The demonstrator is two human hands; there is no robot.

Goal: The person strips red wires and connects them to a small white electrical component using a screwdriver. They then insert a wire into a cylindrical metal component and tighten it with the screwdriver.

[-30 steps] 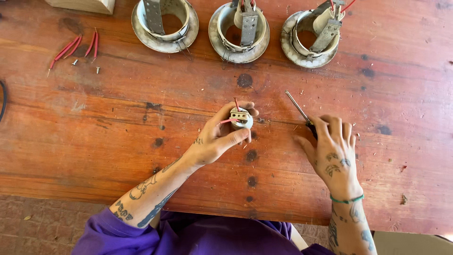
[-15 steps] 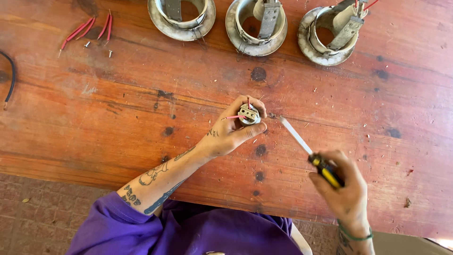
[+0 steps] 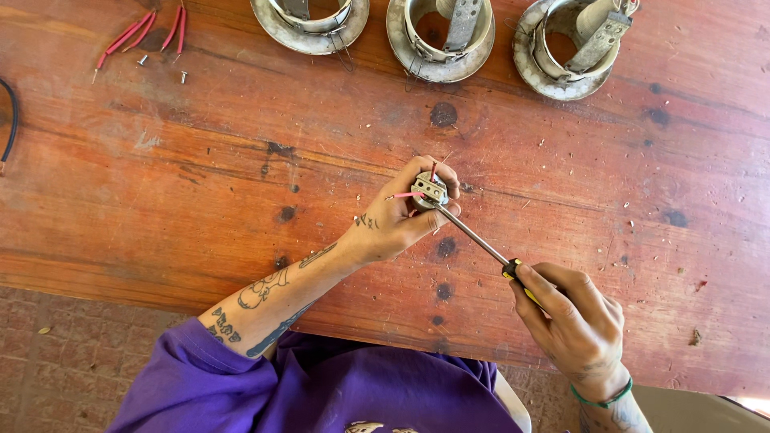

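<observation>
Just above the table [image 3: 160,184], mid-frame, a small socket [image 3: 429,190] is pinched in the left hand [image 3: 397,220]. From lower right, a screwdriver [image 3: 481,244] is gripped by the right hand [image 3: 573,321], its shaft slanted up-left, tip touching the socket.

A single head-worn camera looks almost straight down onto the wooden table [image 3: 200,184] from close above. The near edge of the view takes in the wearer's purple shirt [image 3: 337,393]; the far edge crops three metal rings [image 3: 439,36].
</observation>
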